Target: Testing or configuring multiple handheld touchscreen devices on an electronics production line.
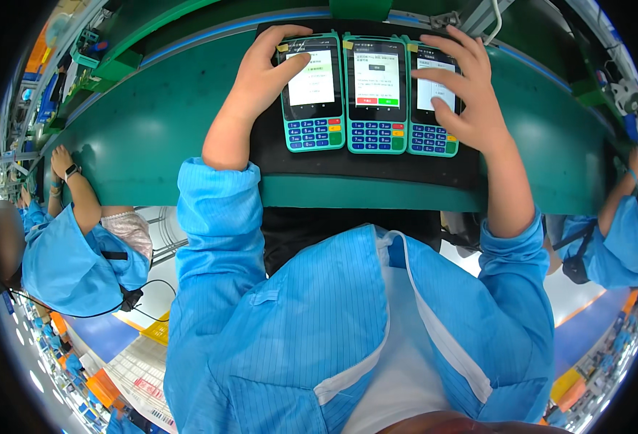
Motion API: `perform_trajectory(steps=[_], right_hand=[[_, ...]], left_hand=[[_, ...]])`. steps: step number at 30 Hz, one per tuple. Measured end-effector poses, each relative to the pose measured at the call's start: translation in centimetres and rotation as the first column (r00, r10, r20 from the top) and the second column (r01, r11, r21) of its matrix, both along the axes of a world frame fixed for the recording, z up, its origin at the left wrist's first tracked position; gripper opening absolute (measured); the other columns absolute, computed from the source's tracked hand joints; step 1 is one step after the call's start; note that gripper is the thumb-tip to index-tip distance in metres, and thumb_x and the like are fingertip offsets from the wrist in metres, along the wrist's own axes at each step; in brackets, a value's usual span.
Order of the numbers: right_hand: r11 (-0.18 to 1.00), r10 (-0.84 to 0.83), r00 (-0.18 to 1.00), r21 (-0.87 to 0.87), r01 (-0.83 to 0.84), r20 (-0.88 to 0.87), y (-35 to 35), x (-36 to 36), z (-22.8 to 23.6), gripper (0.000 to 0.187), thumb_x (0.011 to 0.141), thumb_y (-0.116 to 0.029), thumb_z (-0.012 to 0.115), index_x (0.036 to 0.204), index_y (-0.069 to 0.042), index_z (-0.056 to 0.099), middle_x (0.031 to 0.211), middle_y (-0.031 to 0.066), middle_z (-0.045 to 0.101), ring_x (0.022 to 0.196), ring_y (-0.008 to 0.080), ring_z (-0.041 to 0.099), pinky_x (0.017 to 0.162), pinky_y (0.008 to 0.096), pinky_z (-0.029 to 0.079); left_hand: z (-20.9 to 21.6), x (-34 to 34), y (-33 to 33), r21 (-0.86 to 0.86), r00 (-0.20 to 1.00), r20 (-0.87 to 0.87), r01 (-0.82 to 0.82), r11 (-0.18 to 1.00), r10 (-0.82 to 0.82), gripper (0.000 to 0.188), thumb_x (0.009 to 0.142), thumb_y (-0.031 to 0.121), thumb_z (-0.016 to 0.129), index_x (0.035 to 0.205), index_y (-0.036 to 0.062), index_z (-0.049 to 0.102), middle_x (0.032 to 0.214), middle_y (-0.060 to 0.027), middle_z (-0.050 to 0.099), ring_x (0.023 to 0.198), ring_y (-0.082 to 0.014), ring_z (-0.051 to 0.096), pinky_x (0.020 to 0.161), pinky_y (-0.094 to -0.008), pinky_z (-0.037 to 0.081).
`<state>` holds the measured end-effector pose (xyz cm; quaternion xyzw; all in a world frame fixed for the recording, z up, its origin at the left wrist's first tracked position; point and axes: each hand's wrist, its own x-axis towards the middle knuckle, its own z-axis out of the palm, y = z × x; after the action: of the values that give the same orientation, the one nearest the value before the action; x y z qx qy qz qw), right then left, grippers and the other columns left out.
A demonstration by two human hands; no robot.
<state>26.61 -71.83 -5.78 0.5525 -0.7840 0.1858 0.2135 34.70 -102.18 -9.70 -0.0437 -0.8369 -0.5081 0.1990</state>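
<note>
Three teal card payment terminals lie side by side on a black mat (304, 165), their screens lit and number keypads toward me. My left hand (267, 72) is at the left terminal (314, 134), its thumb over the upper screen and its fingers curving past the top edge. Over the right terminal (432, 139), my right hand (470, 90) spreads its fingers, partly covering the screen; whether they touch it I cannot tell. Between them the middle terminal (377, 108) is uncovered and shows red and green buttons on its screen. Both hands have their fingers apart and hold nothing.
The mat rests on a green workbench (167, 116). A green rail (152, 32) runs along the far left. One person (80, 246) in a blue smock sits at the left, another (611, 239) at the right. A yellow crate (157, 329) stands on the floor at left.
</note>
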Motion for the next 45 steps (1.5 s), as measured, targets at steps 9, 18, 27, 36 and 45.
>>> perform_trajectory(steps=[9, 18, 27, 36, 45], right_hand=[[0.995, -0.096, 0.995, 0.028, 0.096, -0.006, -0.5, 0.4, -0.7, 0.041, 0.072, -0.022, 0.067, 0.113, -0.027, 0.068, 0.145, 0.0045, 0.042, 0.14, 0.0354, 0.026, 0.113, 0.0618, 0.012], [0.982, -0.161, 0.984, 0.084, 0.167, -0.074, -1.1, 1.1, -0.6, 0.046, 0.073, -0.03, 0.069, 0.119, -0.033, 0.065, 0.147, 0.0034, 0.039, 0.14, 0.0365, 0.024, 0.111, 0.0664, 0.01], [0.959, 0.023, 0.909, -0.265, 0.097, 0.415, 1.2, -3.3, -2.1, 0.044, 0.081, -0.006, 0.056, 0.125, -0.009, 0.058, 0.127, 0.0122, 0.056, 0.124, 0.0278, 0.049, 0.107, 0.0361, 0.035], [0.947, 0.116, 0.757, -0.301, 0.111, 0.643, 1.4, -3.4, -2.5, 0.046, 0.085, -0.004, 0.05, 0.13, 0.0, 0.051, 0.13, 0.012, 0.057, 0.124, 0.0218, 0.05, 0.105, 0.0337, 0.037], [0.896, 0.215, 0.664, -0.414, 0.157, 0.716, 1.8, -3.7, -3.2, 0.041, 0.084, -0.002, 0.054, 0.125, -0.005, 0.057, 0.123, 0.0091, 0.058, 0.116, 0.0195, 0.054, 0.099, 0.0304, 0.042]], left_hand=[[-0.2, 0.0, 0.3, 0.077, 0.998, 0.045, -0.043, 0.996, 0.039, 0.034, 0.082, 0.016, 0.065, 0.114, 0.0067, 0.063, 0.111, -0.0084, 0.059, 0.1, -0.0194, 0.06, 0.083, -0.0306, 0.049], [-0.1, 0.0, 0.5, 0.1, 0.999, 0.036, -0.038, 0.994, 0.034, 0.032, 0.083, 0.016, 0.063, 0.113, 0.0061, 0.063, 0.112, -0.009, 0.059, 0.1, -0.02, 0.06, 0.084, -0.0304, 0.048], [0.1, 0.4, 0.8, 0.117, 0.998, 0.047, -0.04, 0.992, 0.035, 0.032, 0.083, 0.015, 0.062, 0.114, 0.0065, 0.063, 0.112, -0.0087, 0.059, 0.097, -0.0191, 0.06, 0.081, -0.0287, 0.048], [-0.3, 0.3, -0.1, 0.275, 1.0, -0.014, -0.022, 0.961, 0.027, 0.027, 0.086, 0.01, 0.06, 0.112, 0.0034, 0.064, 0.103, -0.0072, 0.062, 0.092, -0.014, 0.059, 0.079, -0.0252, 0.046], [-1.2, -0.9, -1.3, 0.219, 0.984, -0.116, -0.108, 0.97, 0.135, 0.017, 0.085, 0.009, 0.063, 0.099, 0.0007, 0.064, 0.089, -0.0045, 0.063, 0.083, -0.0128, 0.056, 0.076, -0.0255, 0.044]])
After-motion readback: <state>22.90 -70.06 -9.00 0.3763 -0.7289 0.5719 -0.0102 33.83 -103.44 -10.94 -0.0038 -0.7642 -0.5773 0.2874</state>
